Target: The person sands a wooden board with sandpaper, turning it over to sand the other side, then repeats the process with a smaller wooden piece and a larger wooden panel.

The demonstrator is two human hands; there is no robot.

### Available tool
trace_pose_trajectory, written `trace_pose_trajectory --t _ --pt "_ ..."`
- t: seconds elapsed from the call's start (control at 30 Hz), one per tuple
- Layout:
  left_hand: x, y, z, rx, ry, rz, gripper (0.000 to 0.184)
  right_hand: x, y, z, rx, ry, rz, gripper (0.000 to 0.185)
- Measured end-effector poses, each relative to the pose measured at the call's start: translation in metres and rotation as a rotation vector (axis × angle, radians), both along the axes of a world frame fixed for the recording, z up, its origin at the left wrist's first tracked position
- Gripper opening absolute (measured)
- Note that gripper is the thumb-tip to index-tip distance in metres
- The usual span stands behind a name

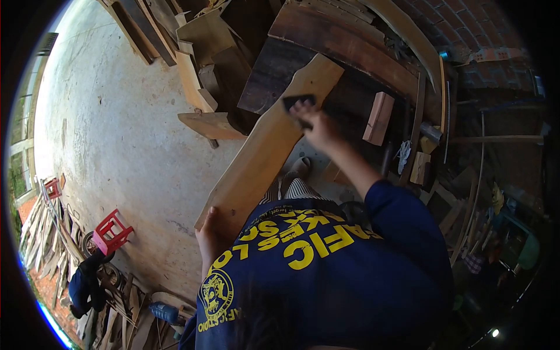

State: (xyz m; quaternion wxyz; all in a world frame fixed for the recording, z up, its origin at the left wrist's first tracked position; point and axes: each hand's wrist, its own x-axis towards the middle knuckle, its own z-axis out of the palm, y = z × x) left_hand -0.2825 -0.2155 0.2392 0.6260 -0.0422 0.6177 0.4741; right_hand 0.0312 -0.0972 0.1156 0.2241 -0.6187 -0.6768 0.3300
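A long, light wooden board [256, 154] with a wavy edge slants from the dark bench top [262, 81] down to my body. Near its lower end my left hand [211, 236] is closed on the board's edge, thumb on the upper face. Over the board's upper part, my right hand [312, 119] is wrapped round a dark block [299, 103] that rests on or just above the wood. Motion blurs this hand and the block slightly, so the contact is unclear.
A reddish wood block [378, 118] lies right of my right hand. Curved wooden pieces [213, 123] stand at the upper left. A red plastic stool [112, 231] is on the concrete floor [134, 169], near scrap wood [46, 233] and a person in dark clothing [87, 286].
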Motion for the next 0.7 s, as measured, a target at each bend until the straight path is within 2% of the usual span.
trace_pose_trajectory --t 0.03,0.13,0.2,0.27,0.3,0.37,0.4,0.43,0.5,0.57,0.63,0.7 --pt "0.001 0.000 0.001 -0.004 0.004 0.001 0.038 0.025 0.020 -0.019 -0.045 0.041 -0.198 0.058" --pt "-0.005 0.005 0.002 0.021 -0.057 0.042 0.037 0.006 0.017 -0.018 0.075 -0.029 -0.257 0.055" --pt "-0.027 0.013 0.000 0.017 -0.051 -0.092 0.037 -0.042 -0.026 0.018 0.197 0.000 -0.027 0.061" --pt "-0.032 0.024 0.004 0.036 -0.083 -0.140 0.040 -0.077 -0.067 0.057 0.201 0.243 0.289 0.068" --pt "-0.035 0.029 0.006 0.060 -0.119 -0.196 0.043 -0.073 -0.065 0.054 0.203 0.247 0.285 0.068" --pt "-0.033 0.031 0.008 0.051 -0.162 -0.152 0.044 -0.048 -0.053 0.038 0.280 0.216 0.261 0.067" --pt "-0.026 0.035 0.017 0.095 -0.074 -0.148 0.045 -0.028 -0.036 0.024 0.266 0.179 0.118 0.053" --pt "-0.020 0.037 0.024 0.137 0.014 -0.146 0.049 -0.010 -0.018 0.004 0.220 0.202 -0.055 0.047" --pt "-0.015 0.037 0.030 0.143 0.001 -0.134 0.049 0.009 0.007 -0.008 0.115 0.188 -0.350 0.034" --pt "-0.013 0.038 0.032 0.153 -0.015 -0.104 0.050 -0.016 -0.006 -0.005 0.197 0.209 -0.417 0.042" --pt "-0.018 0.043 0.034 0.072 -0.016 -0.087 0.041 -0.061 -0.048 0.044 0.320 0.184 -0.113 0.045" --pt "-0.024 0.042 0.029 0.022 -0.007 -0.075 0.037 -0.087 -0.085 0.080 0.308 0.265 0.268 0.046"
